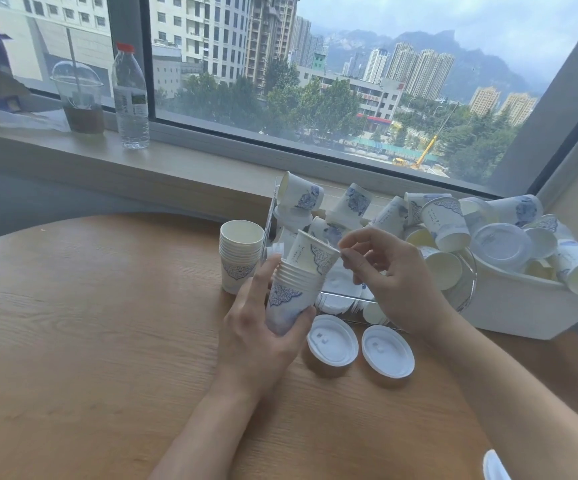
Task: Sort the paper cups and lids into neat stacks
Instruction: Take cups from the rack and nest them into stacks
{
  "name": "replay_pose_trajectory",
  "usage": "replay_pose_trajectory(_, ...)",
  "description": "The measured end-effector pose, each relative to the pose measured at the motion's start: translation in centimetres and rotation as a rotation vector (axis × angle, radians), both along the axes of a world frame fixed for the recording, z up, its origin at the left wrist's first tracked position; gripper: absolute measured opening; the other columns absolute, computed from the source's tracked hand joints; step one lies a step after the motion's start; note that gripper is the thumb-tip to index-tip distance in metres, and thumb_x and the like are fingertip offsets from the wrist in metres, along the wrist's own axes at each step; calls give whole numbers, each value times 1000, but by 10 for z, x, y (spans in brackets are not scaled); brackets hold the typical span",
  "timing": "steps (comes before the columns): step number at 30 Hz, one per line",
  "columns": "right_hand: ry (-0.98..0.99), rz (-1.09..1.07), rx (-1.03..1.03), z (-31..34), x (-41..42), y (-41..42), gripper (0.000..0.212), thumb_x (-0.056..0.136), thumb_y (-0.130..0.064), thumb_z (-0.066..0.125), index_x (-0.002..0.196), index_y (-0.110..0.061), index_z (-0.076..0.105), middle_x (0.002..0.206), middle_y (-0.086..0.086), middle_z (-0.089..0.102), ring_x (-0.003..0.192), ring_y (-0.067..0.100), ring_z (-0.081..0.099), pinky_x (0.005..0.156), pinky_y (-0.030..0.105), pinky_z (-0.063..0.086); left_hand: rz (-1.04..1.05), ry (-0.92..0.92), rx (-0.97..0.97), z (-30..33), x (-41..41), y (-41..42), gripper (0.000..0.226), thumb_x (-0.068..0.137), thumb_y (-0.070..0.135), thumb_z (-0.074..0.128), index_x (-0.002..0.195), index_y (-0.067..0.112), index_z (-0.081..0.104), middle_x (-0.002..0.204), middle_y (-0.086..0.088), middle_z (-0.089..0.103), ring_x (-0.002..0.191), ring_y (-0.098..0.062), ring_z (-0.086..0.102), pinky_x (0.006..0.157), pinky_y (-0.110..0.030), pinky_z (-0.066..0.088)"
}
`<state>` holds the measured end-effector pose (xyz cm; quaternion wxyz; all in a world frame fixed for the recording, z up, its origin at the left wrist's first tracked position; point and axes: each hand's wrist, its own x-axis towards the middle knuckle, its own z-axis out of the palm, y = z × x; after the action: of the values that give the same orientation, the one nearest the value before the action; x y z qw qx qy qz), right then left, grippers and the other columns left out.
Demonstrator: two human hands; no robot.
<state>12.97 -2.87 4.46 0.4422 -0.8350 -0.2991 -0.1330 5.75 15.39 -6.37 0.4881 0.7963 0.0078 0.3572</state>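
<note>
The left hand [263,327] gripped the nested cup stack [289,296] upright above the table; the right hand [381,268] pinched the tilted top cup [315,254], leaning right, half seated.

The paper cups [294,296] are white with blue ornamental motifs. The lids [332,341] are plain white. The bench [90,341] is light woodgrain.

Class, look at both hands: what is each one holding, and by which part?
The left hand grips the held stack of cups around its lower body. The right hand pinches the rim of the tilted top cup with its fingers.
</note>
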Motion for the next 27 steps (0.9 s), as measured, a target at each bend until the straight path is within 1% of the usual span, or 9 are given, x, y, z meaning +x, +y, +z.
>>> replay_pose_trajectory(5,-7,-98,-39,1,17,-4,6,99,-28,70,105,-29,73,87,-11,71,76,13,65,73,33,58,-14,2,-13,0,1,1,81,79,56,74,152,41,43,118,18,62,112,14,53,88,3,36)
replay_pose_trajectory(8,-65,-193,-145,3,44,-7,23,100,-28,69,122,-25,72,109,-6,68,96,12,63,89,38,56,-36,-3,-3,-2,1,1,87,81,51,75,158,41,36,122,17,59,116,18,49,90,3,34)
replay_pose_trajectory(11,-89,-307,-369,7,74,-8,47,102,-30,65,147,-18,56,143,3,54,128,24,55,113,44,43,-52,-6,16,-3,1,1,86,83,43,77,159,39,37,133,12,60,121,15,48,95,2,33)
replay_pose_trajectory(13,-51,-338,-438,11,91,-6,59,104,-29,61,157,-14,41,159,5,40,146,27,39,120,42,31,-50,-1,20,-4,2,2,81,83,43,77,155,37,41,133,12,61,119,14,50,94,2,34)
replay_pose_trajectory(15,-12,-353,-462,14,106,-5,64,106,-29,58,161,-11,31,166,6,31,153,27,27,125,42,23,-50,1,11,-4,1,1,78,82,44,78,152,37,44,127,14,61,115,12,52,90,0,37)
replay_pose_trajectory(19,50,-386,-487,19,125,-1,68,106,-31,57,163,-9,27,168,9,26,156,29,22,128,43,19,-46,2,11,-4,2,0,77,82,52,74,151,40,43,124,17,60,113,9,54,89,-2,39)
replay_pose_trajectory(22,48,-402,-473,21,127,0,60,105,-32,60,157,-11,39,162,10,35,149,31,35,124,47,28,-41,4,13,-4,2,0,79,82,54,74,152,40,43,126,15,61,113,11,53,90,-1,38)
replay_pose_trajectory(25,9,-428,-363,23,120,2,39,101,-37,65,134,-17,60,146,8,49,134,30,50,113,47,40,-40,0,11,-4,2,0,79,81,54,75,152,40,43,124,15,61,113,9,54,90,-2,40)
replay_pose_trajectory(27,-7,-436,-319,22,114,2,37,96,-46,69,119,-17,65,137,7,56,127,26,54,106,43,43,-43,1,13,-4,1,0,79,80,54,75,152,40,43,123,15,62,112,7,55,90,-4,41)
